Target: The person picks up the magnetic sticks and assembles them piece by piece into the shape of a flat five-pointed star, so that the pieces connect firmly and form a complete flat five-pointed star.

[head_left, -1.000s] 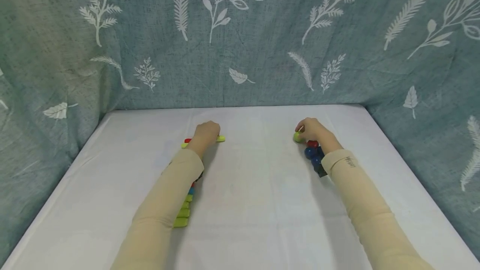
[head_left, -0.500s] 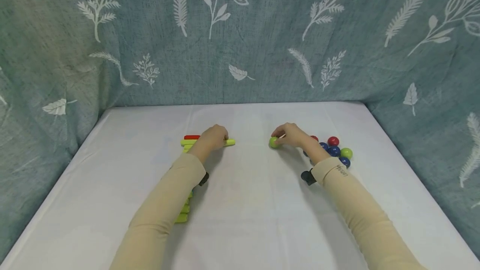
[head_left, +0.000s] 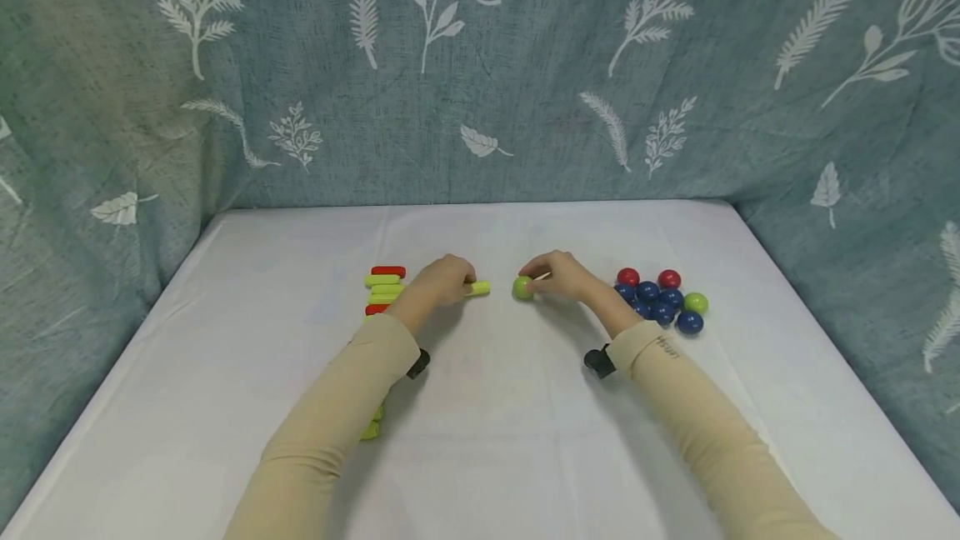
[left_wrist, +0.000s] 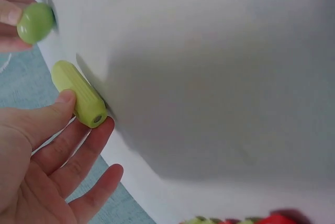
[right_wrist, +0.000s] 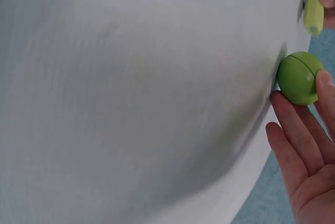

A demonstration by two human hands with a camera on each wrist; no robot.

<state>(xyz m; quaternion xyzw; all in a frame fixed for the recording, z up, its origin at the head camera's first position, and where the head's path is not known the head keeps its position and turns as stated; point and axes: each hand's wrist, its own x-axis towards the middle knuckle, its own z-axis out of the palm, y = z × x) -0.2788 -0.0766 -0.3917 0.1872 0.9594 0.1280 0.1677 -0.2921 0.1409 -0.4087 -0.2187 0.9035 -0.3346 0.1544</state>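
My left hand [head_left: 442,280] pinches a yellow-green ridged rod [left_wrist: 78,93] between thumb and fingers. A small dark spot shows in the rod's end in the left wrist view. Facing it, my right hand [head_left: 561,275] pinches a glossy green ball [right_wrist: 299,77] with a groove line across it. Rod and ball stand close to each other near the middle of the table, a short gap apart. Left of my left hand lies a column of red and yellow-green rods [head_left: 387,272], partly hidden by the forearm. Behind my right wrist sits a cluster of balls, among them a blue ball [head_left: 690,322].
Two red balls [head_left: 670,279] and another green ball [head_left: 696,302] belong to the cluster on the right. A white cloth covers the table [head_left: 495,457]. A grey-green curtain [head_left: 480,82] with white leaf prints hangs at its far edge.
My right hand has carried the green ball left from the cluster toward the middle. My left hand has brought the yellow-green rod rightward from the column. The gap between them has narrowed.
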